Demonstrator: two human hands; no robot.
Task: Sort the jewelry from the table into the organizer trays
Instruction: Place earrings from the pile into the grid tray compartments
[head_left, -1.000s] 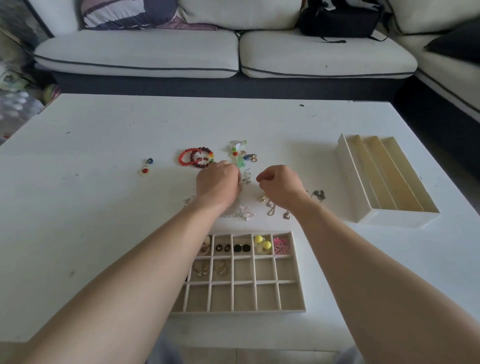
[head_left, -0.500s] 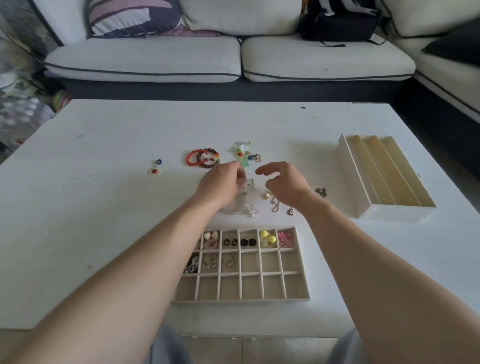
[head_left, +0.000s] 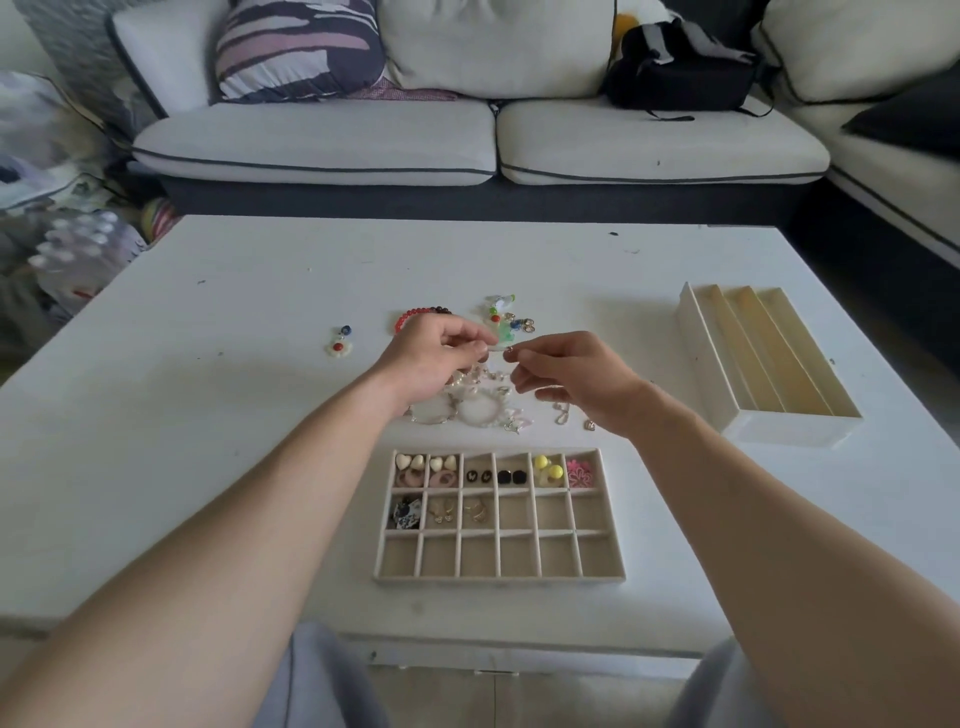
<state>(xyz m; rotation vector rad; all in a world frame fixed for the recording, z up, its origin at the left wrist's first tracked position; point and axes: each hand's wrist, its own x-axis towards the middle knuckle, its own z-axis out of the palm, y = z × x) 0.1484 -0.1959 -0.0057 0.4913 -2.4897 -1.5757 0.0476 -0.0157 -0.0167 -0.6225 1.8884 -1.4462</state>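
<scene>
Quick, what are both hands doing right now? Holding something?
Left hand: pinching a tiny jewelry piece, too small to identify.
Right hand: pinching the same tiny jewelry piece.

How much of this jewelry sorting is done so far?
Done: nine cells of the grid tray hold earrings, the whole top row and three cells in the middle row. In hand: the left hand and right hand pinch a small piece between them. Left: the pile below them, the bracelets and a flower pendant. The long tray looks empty.
</scene>
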